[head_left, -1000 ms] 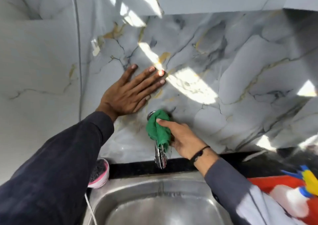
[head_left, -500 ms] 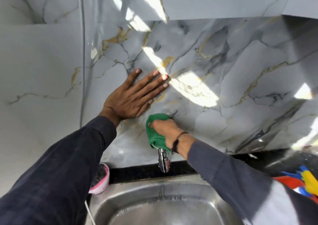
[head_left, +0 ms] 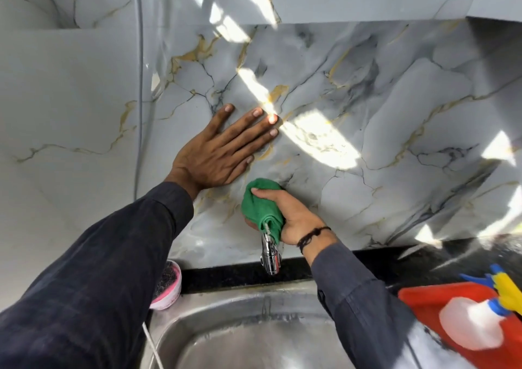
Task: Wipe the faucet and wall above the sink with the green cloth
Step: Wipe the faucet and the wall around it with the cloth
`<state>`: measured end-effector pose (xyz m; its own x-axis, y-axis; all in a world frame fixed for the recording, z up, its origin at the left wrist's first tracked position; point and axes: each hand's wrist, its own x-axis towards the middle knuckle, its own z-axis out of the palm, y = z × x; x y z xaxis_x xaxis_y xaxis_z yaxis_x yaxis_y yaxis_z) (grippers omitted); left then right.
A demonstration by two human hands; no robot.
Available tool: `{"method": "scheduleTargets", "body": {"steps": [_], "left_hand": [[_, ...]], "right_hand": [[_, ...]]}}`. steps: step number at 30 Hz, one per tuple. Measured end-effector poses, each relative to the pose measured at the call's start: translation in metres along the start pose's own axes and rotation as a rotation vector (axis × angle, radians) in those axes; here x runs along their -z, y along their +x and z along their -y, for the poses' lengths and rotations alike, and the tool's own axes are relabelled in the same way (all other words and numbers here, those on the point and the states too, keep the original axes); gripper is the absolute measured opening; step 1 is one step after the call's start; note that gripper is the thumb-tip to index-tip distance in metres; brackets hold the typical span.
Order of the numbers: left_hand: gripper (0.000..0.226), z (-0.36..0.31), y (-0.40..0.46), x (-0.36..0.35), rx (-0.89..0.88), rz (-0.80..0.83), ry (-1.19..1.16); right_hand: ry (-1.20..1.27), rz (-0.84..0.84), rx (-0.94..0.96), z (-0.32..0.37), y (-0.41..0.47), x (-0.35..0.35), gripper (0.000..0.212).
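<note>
By the sink's (head_left: 197, 312) back left corner sits a pink tub (head_left: 167, 286) with something dark and grainy in it, partly hidden behind my left sleeve. My left hand (head_left: 219, 154) lies flat and open on the marble wall (head_left: 395, 120), fingers spread and pointing up to the right, palm pressed to the tile just above the tap. Below it, my right hand (head_left: 293, 216) is closed around the green cloth (head_left: 261, 207), which is bunched over the top of the faucet (head_left: 269, 255) where it meets the wall; only the chrome spout shows beneath the cloth, hanging over the sink's back edge. A dark cord circles my right wrist. Patches of sunlight cross the wall to the right of my fingers. At the far right, on the black counter (head_left: 423, 258), a red tray (head_left: 423, 301) holds a white spray bottle (head_left: 471, 326) with a blue and yellow head.
</note>
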<state>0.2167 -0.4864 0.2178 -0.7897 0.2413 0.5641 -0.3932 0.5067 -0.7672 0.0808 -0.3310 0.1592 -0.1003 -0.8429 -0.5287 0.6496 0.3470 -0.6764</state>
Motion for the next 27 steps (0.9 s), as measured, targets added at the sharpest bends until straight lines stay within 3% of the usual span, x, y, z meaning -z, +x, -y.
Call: {"method": "scheduleTargets", "body": {"steps": [3,8,11,15,17,21,23,27], "left_hand": [[0.067,-0.001,-0.002,-0.003,0.015,-0.014,0.006],[0.066,-0.003,-0.002,-0.004,0.030,-0.007,-0.007],[0.066,-0.003,-0.001,-0.003,0.035,0.001,-0.017],[0.066,-0.002,-0.002,-0.002,0.042,0.003,-0.032],[0.067,-0.002,-0.003,-0.002,0.040,0.005,-0.017],[0.067,-0.003,-0.003,-0.001,0.040,0.005,0.012],[0.067,-0.001,-0.001,0.002,0.042,0.001,0.026],[0.068,0.000,-0.002,0.006,0.031,0.009,0.032]], "right_hand": [[0.267,0.182,0.015,-0.016,0.006,0.012,0.027],[0.632,0.451,-0.011,-0.039,0.022,0.017,0.067],[0.628,0.473,-0.008,-0.041,0.021,0.016,0.065],[0.273,0.232,-0.014,-0.015,0.010,0.012,0.029],[-0.041,-0.003,-0.014,-0.003,0.007,-0.003,0.023],[-0.708,-0.534,0.193,-0.001,0.009,-0.028,0.036],[-1.015,-0.629,0.226,-0.005,-0.002,-0.035,0.044],[-1.155,-0.669,0.336,-0.016,-0.020,-0.039,0.060]]}}
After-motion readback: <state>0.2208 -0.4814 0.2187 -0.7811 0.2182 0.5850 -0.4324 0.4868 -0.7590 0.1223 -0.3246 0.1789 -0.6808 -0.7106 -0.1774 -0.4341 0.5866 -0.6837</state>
